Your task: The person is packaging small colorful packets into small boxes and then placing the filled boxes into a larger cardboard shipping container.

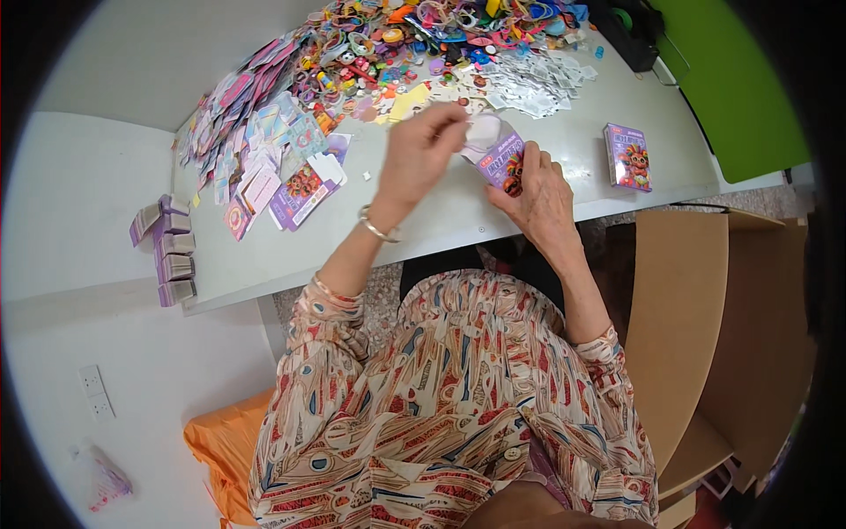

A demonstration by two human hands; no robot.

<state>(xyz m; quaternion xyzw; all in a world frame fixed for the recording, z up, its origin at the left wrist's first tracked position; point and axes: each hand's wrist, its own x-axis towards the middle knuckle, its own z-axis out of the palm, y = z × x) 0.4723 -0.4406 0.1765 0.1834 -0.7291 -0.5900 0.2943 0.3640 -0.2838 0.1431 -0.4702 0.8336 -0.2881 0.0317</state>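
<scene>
My right hand (542, 198) grips a small purple carton (504, 166) with a colourful cartoon picture on its front. The carton is tilted, and its far end stands open with pale flaps (483, 130) showing. Close beside that open end is my left hand (421, 150), its fingers pinched together. Whatever they hold, if anything, is too small or hidden to name. To the right on the table stands a similar purple carton (628, 159), which looks closed.
Small colourful trinkets (397, 44) heap along the table's far side, beside silver-white packets (538, 81). Cards (238, 88) and flattened purple cartons (301, 192) lie left. Several purple cartons (174, 251) line the left edge. A large cardboard box (679, 309) stands lower right, an orange bag (231, 450) lower left.
</scene>
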